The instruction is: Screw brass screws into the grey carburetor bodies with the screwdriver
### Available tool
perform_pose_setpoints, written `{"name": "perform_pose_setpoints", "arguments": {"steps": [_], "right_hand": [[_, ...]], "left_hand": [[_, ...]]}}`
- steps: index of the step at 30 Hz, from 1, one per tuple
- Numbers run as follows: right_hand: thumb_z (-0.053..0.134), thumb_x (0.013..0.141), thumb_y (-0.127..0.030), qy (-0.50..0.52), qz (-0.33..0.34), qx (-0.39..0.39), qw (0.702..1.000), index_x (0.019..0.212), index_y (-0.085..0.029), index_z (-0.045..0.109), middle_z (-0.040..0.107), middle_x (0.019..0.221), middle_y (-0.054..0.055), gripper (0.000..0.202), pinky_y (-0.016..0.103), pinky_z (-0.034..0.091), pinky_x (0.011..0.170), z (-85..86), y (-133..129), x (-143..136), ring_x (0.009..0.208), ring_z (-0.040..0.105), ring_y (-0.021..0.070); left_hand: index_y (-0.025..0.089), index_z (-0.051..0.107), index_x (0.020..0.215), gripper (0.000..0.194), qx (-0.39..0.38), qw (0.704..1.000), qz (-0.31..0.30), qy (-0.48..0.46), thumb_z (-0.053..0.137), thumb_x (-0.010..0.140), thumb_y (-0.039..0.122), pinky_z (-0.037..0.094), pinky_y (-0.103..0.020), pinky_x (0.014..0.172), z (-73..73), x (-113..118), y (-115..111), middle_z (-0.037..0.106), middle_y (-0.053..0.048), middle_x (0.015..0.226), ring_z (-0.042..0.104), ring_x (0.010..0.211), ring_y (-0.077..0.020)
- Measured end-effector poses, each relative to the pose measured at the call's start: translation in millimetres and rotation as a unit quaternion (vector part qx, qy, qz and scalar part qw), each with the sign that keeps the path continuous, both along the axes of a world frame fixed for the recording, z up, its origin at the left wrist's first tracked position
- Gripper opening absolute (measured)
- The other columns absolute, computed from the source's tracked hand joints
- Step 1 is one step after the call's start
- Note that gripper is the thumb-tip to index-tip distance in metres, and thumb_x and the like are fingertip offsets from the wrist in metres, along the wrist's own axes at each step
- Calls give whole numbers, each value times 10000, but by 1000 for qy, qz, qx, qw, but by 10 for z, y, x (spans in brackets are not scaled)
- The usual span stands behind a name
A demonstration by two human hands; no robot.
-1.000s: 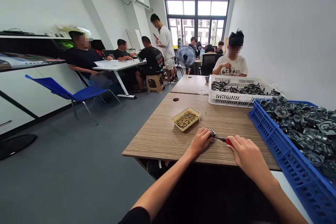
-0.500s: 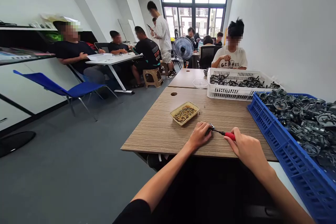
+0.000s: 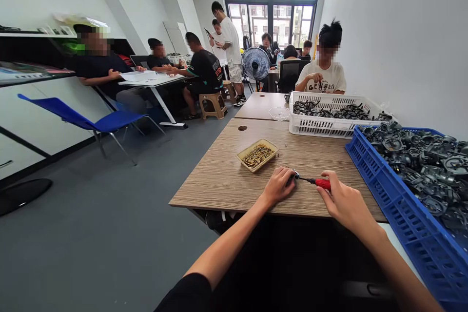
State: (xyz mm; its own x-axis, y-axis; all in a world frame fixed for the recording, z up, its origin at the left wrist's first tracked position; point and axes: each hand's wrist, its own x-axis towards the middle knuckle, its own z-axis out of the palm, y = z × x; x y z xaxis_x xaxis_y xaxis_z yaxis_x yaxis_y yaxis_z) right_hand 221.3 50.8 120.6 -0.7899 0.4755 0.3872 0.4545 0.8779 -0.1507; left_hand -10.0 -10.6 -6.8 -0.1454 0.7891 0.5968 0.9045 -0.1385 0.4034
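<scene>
The screwdriver [image 3: 323, 184] has a red handle and a thin dark shaft; it lies nearly level in the picture, its handle end between the right hand's [image 3: 341, 202] thumb and fingers and its tip at the metal part. That small metal part [image 3: 296, 174], silvery at its exposed edge, is mostly hidden in the left hand's [image 3: 280, 185] fingers, near the tabletop [image 3: 215, 183].

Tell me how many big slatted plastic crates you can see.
2: a white crate beyond the right hand, and a blue crate to that hand's right. Others could be hidden behind them.
</scene>
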Motion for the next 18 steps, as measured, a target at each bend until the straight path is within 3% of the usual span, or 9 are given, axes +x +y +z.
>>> {"name": "perform_pose_setpoints", "arguments": {"steps": [2,7,10,12,16,18], "right_hand": [[370,1068,-356,2,17,-17,1000,1165,-230,471,778,947,53,188,267,396,549,1,10,4,751,752,216],[376,1060,-504,-33,-70,12,997,1033,-216,512,701,659,29,320,279,291,488,-6,27,1,551,685,233],[376,1063,-416,-11,-9,-28,1000,1192,-217,482,774,877,63,260,276,388,553,6,35,13,723,747,238],[369,1058,-360,-2,22,-42,999,1192,-229,477,779,966,70,216,272,413,577,6,36,15,790,756,228],[377,1057,-493,-25,-48,30,998,989,-217,517,688,657,33,317,277,281,481,-21,26,-7,546,675,218],[372,1058,-511,-23,-46,36,998,1030,-209,522,674,635,23,338,279,286,484,-23,13,-13,533,668,221]], "left_hand": [[226,634,1062,179,-1,1000,-1,1,566,913,154,490,-379,931,3,-2,2,694,-66,1042,614,1008,-230],[225,637,1058,185,1,1000,-2,3,567,903,150,484,-380,936,11,-6,4,701,-65,1055,616,1005,-230],[220,636,1051,179,2,1000,-6,6,566,903,148,484,-378,934,16,-6,3,702,-66,1050,616,999,-229],[222,637,1047,173,-2,1000,-4,6,565,907,152,484,-379,934,18,-4,2,701,-65,1046,616,997,-228],[226,639,1056,180,-5,1000,-3,2,562,909,153,484,-385,941,24,-1,-1,701,-66,1052,617,1007,-231],[227,640,1058,183,-5,1000,-5,1,564,909,154,485,-389,947,28,-3,-4,701,-66,1056,617,1014,-232]]}}
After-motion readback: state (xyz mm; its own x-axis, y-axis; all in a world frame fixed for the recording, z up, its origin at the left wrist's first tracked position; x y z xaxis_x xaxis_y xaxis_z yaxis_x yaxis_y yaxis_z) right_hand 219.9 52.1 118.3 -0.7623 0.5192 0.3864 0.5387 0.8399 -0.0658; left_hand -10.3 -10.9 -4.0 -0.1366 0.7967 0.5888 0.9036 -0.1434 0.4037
